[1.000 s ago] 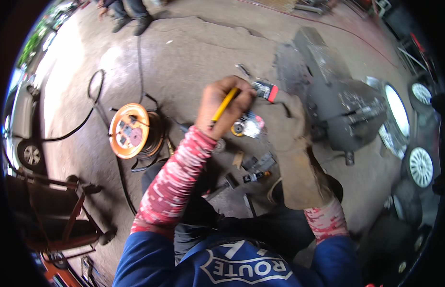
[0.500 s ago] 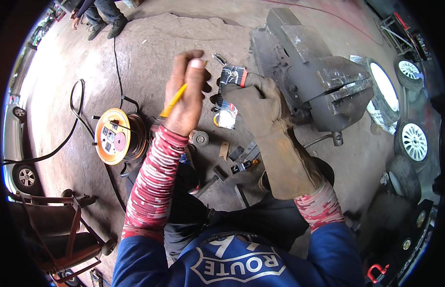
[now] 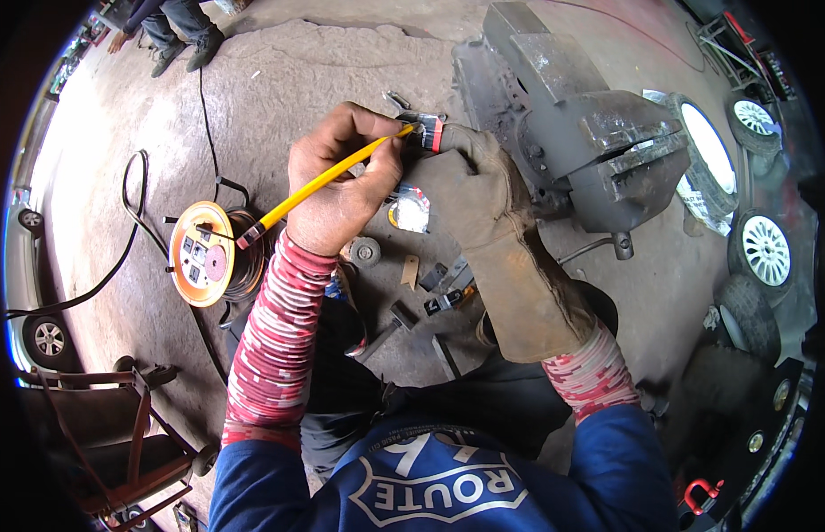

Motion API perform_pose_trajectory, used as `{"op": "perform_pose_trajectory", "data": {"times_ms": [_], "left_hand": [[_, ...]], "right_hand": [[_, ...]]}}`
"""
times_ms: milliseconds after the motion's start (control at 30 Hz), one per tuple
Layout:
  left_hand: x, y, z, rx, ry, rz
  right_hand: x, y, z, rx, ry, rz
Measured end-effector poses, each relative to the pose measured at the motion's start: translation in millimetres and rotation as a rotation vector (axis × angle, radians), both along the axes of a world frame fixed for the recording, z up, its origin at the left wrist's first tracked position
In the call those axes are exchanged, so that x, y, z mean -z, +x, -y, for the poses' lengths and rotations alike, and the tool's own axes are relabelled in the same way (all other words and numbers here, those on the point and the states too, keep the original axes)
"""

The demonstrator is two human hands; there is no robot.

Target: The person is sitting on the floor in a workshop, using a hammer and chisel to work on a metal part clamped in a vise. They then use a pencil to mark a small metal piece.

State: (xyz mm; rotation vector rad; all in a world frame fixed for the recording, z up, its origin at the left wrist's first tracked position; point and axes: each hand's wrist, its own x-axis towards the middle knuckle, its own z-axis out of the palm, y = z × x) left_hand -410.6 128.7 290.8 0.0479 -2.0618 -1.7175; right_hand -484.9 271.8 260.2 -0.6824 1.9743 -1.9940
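My bare left hand (image 3: 324,217) pinches a yellow pencil (image 3: 293,204), its eraser end toward the lower left. The pencil's tip meets a small black-and-red printed packet (image 3: 429,133). My right hand (image 3: 488,199), in a long brown leather work glove, is closed on that packet, and the glove hides much of it. Below the gloved fingers shows a shiny piece with white, blue and yellow on it (image 3: 411,211); whether it belongs to the packet I cannot tell.
A large grey bench vise (image 3: 599,151) stands to the right, its handle (image 3: 622,246) jutting toward me. At left sits an orange cord reel (image 3: 200,253) with black cable. A hammer (image 3: 399,319) and other tools lie below my hands. Wheels (image 3: 767,253) line the right side.
My left hand has come right and down to the packet. The pencil has swung so its tip now touches the packet. My gloved right hand keeps its hold.
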Motion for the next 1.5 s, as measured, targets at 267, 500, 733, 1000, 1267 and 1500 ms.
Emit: {"op": "perform_pose_trajectory", "data": {"times_ms": [267,500,733,1000,1267,1500], "left_hand": [[2.2,-1.7,-2.2,-0.051,0.034,0.026],[7.9,-8.5,0.2,-0.121,-0.27,-0.082],[1.7,-7.1,-2.5,-0.143,-0.421,-0.094],[-0.6,-5.2,-4.1,-0.13,-0.313,-0.029],[-0.7,-11.0,-3.4,-0.15,-0.239,-0.073],[-3.9,-10.1,-2.6,-0.098,-0.309,-0.042]], "right_hand": [[-7.8,1.8,-3.0,0.023,0.062,-0.091],[-12.3,4.7,-4.3,0.106,0.273,-0.127],[-20.7,2.5,-6.1,0.12,0.281,-0.17],[-21.6,5.1,-7.2,0.107,0.273,-0.17],[-24.3,4.6,-9.4,0.043,0.281,-0.107],[-20.7,5.1,-12.1,0.034,0.266,-0.092]]}}
